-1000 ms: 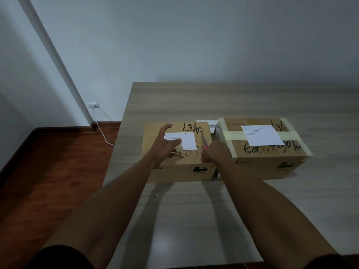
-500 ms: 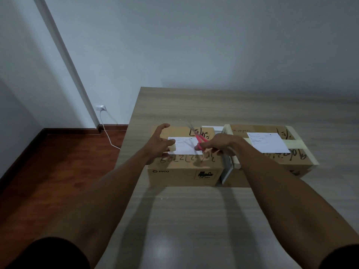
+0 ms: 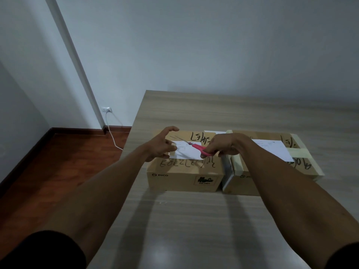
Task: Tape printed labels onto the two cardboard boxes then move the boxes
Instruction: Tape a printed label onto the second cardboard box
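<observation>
Two cardboard boxes, left box (image 3: 184, 172) and right box (image 3: 272, 171), side by side on wooden table (image 3: 194, 220), white label (image 3: 187, 152) atop left box, right hand (image 3: 223, 145) gripping red scissors (image 3: 198, 147) with blades parted, left hand (image 3: 162, 146) pinching tape (image 3: 172, 151) at label's left edge, forefinger extended.

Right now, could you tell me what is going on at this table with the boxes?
A person is taping printed labels onto two cardboard boxes that sit side by side on the table. The right hand grips pink-handled scissors, blades open and pointing left over the white label on the left box. The left hand pinches a piece of tape at that label's left edge. The right box already has its label under pale tape bands.
</observation>
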Motion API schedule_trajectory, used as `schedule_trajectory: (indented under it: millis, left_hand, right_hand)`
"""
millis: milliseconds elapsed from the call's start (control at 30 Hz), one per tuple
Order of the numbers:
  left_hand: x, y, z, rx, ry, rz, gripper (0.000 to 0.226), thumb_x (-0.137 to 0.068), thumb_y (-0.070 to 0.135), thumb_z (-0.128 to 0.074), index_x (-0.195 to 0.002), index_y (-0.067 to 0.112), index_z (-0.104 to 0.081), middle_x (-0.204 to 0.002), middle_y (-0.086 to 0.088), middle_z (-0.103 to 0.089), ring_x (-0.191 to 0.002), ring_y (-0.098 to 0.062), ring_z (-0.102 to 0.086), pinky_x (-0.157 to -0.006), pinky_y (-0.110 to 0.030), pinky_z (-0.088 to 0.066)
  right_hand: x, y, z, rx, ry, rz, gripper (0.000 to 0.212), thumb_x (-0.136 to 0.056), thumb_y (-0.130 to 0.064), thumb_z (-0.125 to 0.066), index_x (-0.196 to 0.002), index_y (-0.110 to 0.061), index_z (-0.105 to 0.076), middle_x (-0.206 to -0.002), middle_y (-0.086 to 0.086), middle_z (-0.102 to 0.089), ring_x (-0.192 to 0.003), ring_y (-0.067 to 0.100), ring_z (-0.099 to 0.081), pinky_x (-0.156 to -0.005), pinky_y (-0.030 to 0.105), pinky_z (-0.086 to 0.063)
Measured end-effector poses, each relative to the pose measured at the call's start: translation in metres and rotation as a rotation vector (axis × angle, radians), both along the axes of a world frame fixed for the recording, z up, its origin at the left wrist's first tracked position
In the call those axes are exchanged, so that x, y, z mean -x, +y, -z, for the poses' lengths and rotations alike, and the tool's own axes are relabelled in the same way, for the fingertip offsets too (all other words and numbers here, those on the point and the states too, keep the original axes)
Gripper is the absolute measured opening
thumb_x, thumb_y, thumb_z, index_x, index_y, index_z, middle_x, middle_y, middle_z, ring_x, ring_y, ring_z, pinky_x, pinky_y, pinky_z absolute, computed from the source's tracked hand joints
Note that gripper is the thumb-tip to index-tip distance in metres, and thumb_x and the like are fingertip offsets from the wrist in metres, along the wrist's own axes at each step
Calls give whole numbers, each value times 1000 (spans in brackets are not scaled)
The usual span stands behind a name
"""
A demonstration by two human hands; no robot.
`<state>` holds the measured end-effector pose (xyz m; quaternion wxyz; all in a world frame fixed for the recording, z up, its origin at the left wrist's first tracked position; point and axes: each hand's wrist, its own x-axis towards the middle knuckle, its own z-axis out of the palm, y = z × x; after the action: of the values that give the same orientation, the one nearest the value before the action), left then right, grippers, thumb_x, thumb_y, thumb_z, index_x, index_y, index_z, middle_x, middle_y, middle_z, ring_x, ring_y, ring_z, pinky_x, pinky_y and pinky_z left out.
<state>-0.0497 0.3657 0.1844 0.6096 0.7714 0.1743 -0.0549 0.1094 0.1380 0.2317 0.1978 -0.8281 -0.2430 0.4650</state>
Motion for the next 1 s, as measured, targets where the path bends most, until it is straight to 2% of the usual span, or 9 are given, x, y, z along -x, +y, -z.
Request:
schedule_trajectory:
  millis: [167, 300, 467, 567, 633, 733, 833, 900, 1000]
  left_hand:
    - [-3, -8, -3, -12, 6, 51, 65, -94, -4, -63, -132, 45, -47, -104, -19, -54, -91, -29, -54, -74, -36, -56]
    - [-1, -9, 0, -49, 12, 69, 63, -94, -3, -63, -135, 42, -44, -102, -18, -56, -88, -30, -52, -69, -36, -53]
    - [1, -11, 5, -88, 37, 58, 78, -92, -1, -69, -142, 47, -35, -90, -19, -64, -82, -30, -56, -66, -38, -50]
    - [3, -14, 8, -315, 6, -17, 86, -86, 10, -79, -145, 48, -30, -108, -22, -66, -89, -37, -66, -75, -43, -58]
    - [7, -13, 11, -505, -3, -79, 90, -80, 17, -83, -146, 46, -29, -103, -17, -66, -95, -37, -67, -82, -44, -56]
    - [12, -12, 19, -715, 21, -107, 100, -73, 24, -89, -146, 46, -25, -97, -9, -65, -90, -31, -65, -82, -45, -57]
    - [14, -12, 29, -783, 54, -137, 106, -67, 32, -92, -145, 48, -22, -100, -7, -68, -88, -28, -66, -79, -47, -58]
    - [16, -13, 34, -794, 75, -165, 106, -65, 36, -92, -144, 47, -22, -94, -5, -69, -85, -29, -66, -78, -48, -58]
    - [18, -17, 38, -820, 94, -193, 108, -63, 39, -92, -144, 46, -21, -93, -5, -69, -85, -30, -67, -79, -48, -58]
  right_hand:
    - [-6, 2, 4, -1, -12, -27, 12, -87, -29, -78, -91, -20, -85, -100, 5, -62, -86, 17, -47, -68, 28, -38]
    - [-4, 6, 7, -19, -74, -29, 10, -83, -26, -83, -81, -17, -85, -81, 2, -71, -73, 13, -53, -62, 26, -41]
    - [1, 14, 15, 0, -181, 34, 40, -77, -29, -89, -93, 5, -78, -82, 11, -76, -62, 17, -62, -57, 26, -51]
    - [12, 16, 27, -61, -207, 239, 34, -79, -22, -89, -88, 5, -71, -77, 15, -74, -56, 20, -65, -58, 31, -59]
    - [19, 15, 36, -96, -247, 372, 29, -81, -18, -87, -87, 4, -70, -71, 13, -72, -51, 20, -63, -56, 32, -60]
    - [23, 8, 48, -34, -383, 390, 20, -78, -18, -85, -82, -4, -72, -74, 7, -75, -58, 16, -67, -58, 30, -56]
    - [27, 4, 57, -46, -347, 476, 13, -83, -9, -78, -87, 1, -72, -69, 10, -70, -47, 16, -62, -47, 25, -49]
    - [32, 3, 58, -50, -211, 551, 12, -95, 0, -67, -85, 2, -61, -69, 15, -63, -32, 16, -55, -38, 22, -47]
    - [35, 2, 61, -16, -126, 578, 16, -96, 5, -63, -82, 1, -56, -73, 18, -65, -39, 19, -60, -39, 26, -51]
